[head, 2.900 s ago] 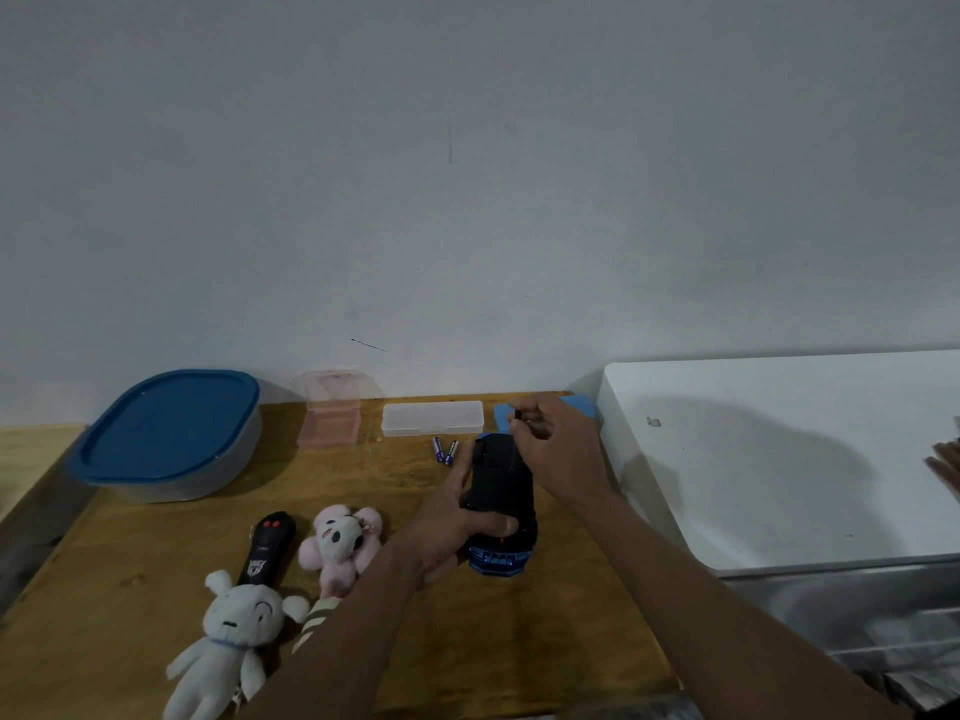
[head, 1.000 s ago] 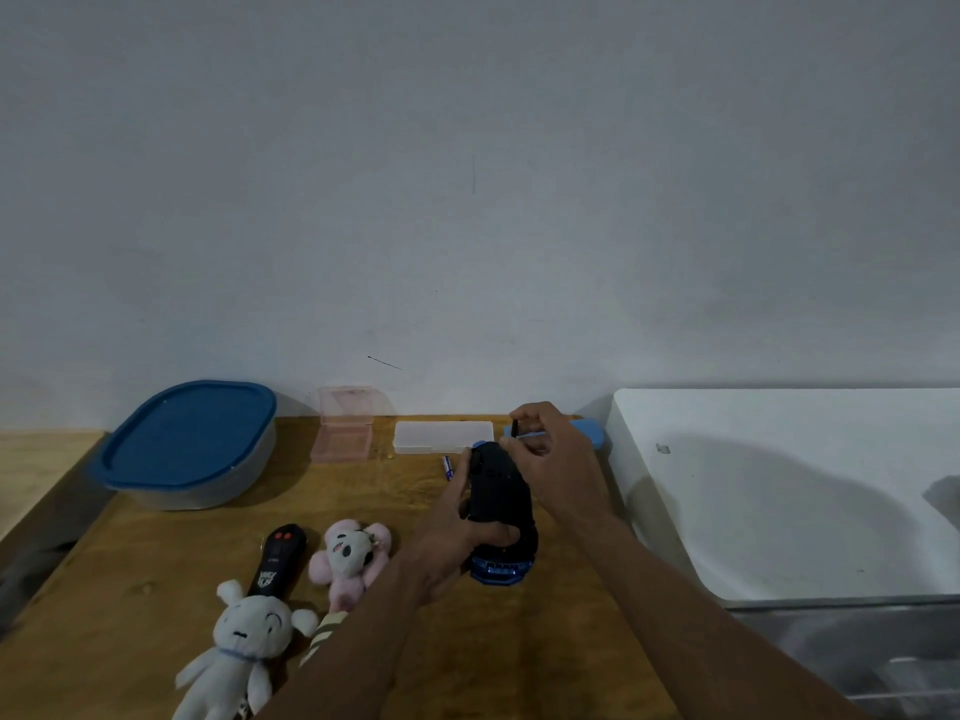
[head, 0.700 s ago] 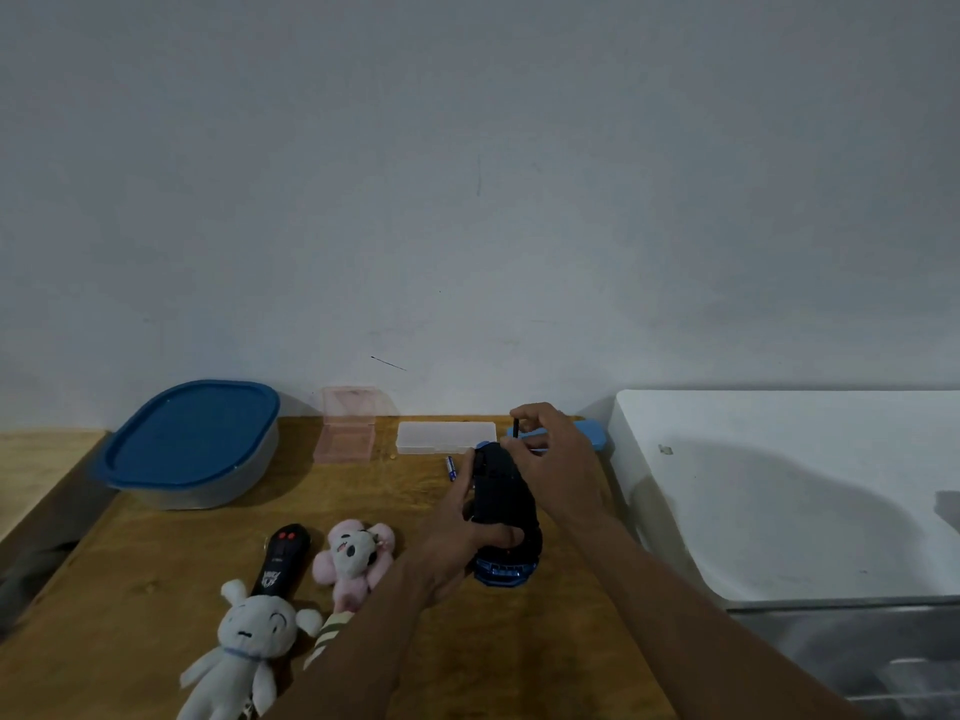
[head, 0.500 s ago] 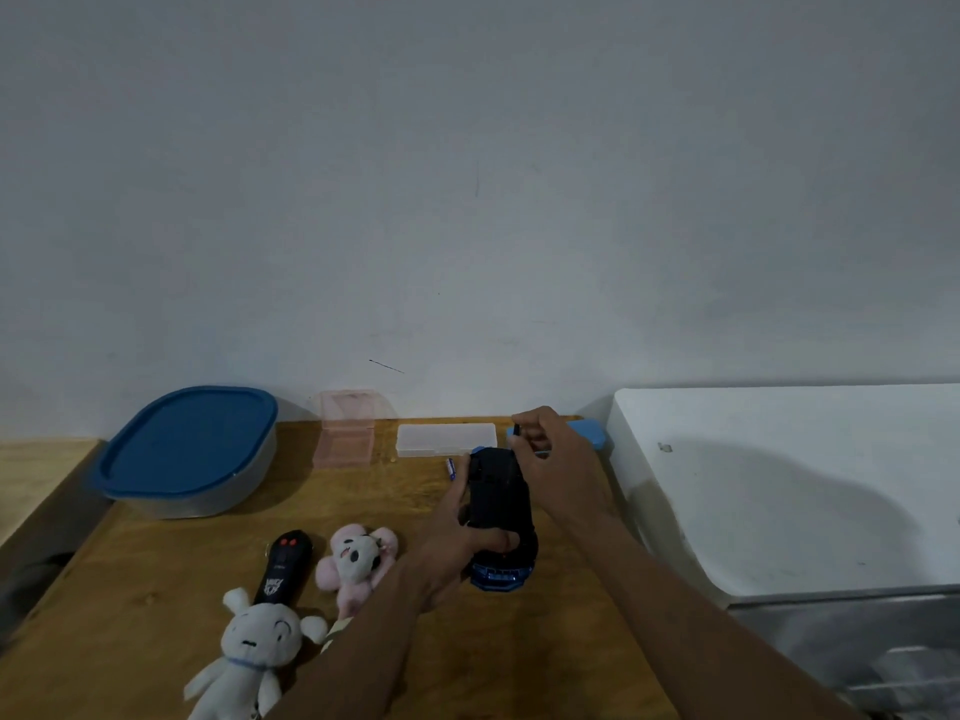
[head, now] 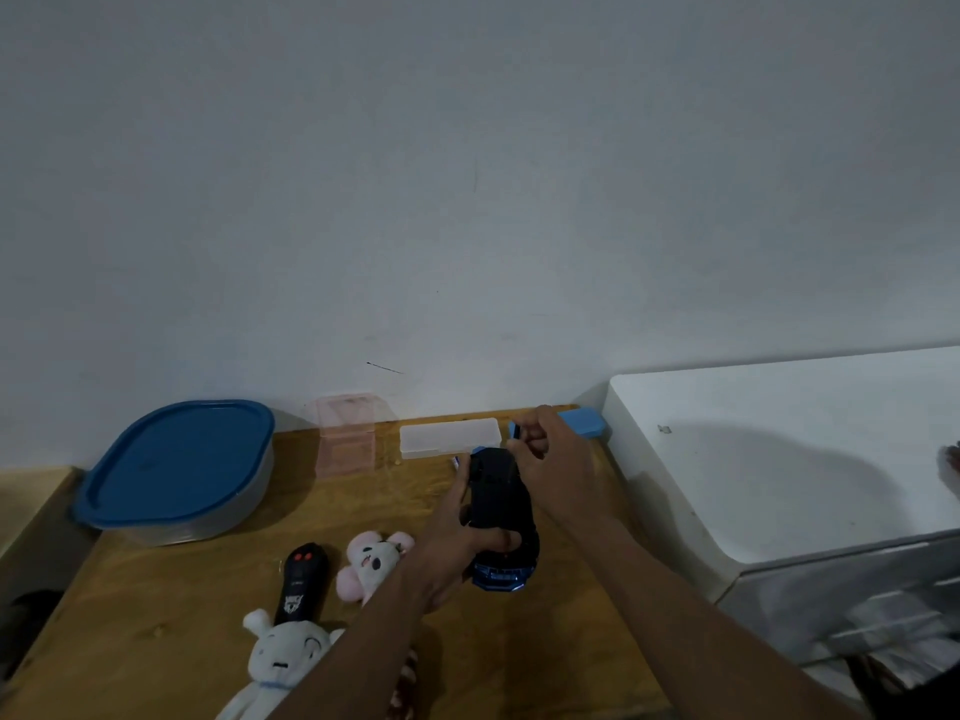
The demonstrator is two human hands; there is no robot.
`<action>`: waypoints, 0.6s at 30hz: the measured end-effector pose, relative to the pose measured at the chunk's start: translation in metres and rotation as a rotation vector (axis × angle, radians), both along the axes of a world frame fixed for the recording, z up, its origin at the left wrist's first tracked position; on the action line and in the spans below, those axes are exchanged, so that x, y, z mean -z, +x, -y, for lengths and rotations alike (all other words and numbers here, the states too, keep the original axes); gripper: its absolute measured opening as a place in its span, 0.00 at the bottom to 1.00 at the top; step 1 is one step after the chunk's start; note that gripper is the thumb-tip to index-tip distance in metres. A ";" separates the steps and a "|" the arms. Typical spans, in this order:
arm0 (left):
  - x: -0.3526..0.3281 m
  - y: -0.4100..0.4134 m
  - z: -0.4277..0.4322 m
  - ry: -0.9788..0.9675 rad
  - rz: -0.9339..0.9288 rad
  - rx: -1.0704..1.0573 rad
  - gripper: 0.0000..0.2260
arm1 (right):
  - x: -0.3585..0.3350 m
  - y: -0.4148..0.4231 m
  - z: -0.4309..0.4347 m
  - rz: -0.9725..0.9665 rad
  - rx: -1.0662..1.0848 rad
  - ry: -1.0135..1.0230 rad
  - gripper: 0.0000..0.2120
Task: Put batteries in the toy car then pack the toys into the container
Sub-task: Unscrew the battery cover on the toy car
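Running front-to-back, toy car (head: pixel 500 493) — blue end nearest

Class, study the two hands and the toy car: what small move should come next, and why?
Probably the right hand should lower the small dark piece it pinches onto the toy car: the left hand grips the car steady, black underside up, and the piece sits just above its far end.

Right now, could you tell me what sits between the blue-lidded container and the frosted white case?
In the head view, a pink see-through box stands between the container and the white case.
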State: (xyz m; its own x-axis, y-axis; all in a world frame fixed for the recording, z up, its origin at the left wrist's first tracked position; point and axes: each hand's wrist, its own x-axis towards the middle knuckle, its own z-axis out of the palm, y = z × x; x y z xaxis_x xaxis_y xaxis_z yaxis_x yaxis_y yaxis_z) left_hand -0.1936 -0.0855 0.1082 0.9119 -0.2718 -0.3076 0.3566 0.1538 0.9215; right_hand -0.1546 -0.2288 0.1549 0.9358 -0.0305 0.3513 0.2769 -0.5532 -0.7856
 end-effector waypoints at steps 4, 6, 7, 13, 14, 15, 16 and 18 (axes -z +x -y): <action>0.007 -0.002 -0.008 0.009 -0.037 0.026 0.52 | 0.003 -0.006 -0.008 -0.038 0.035 0.000 0.09; 0.011 -0.004 -0.012 0.018 -0.048 0.030 0.53 | 0.003 -0.010 -0.011 -0.063 0.044 -0.018 0.09; 0.013 -0.005 -0.014 0.023 -0.047 0.035 0.54 | 0.003 -0.013 -0.013 -0.064 0.044 -0.028 0.09; 0.015 -0.014 -0.013 0.040 -0.043 0.047 0.56 | 0.001 -0.025 -0.011 -0.108 0.074 -0.054 0.07; 0.016 -0.016 -0.012 0.041 -0.035 0.047 0.57 | 0.001 -0.026 -0.010 -0.106 0.063 -0.056 0.08; 0.016 -0.017 -0.010 0.041 -0.026 0.049 0.57 | 0.002 -0.026 -0.007 -0.108 0.056 -0.060 0.09; 0.016 -0.019 -0.007 0.041 -0.016 0.044 0.56 | 0.003 -0.026 -0.005 -0.117 0.055 -0.056 0.09; 0.015 -0.023 0.002 0.044 -0.003 0.021 0.55 | 0.005 -0.025 0.002 -0.145 0.063 -0.022 0.10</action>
State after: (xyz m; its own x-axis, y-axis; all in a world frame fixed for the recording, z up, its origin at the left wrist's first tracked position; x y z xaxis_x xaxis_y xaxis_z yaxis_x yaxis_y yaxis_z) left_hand -0.2161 -0.0872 0.0930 0.9053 -0.2766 -0.3224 0.3622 0.1059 0.9261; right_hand -0.1799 -0.2303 0.1503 0.9732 -0.0847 0.2137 0.1253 -0.5838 -0.8021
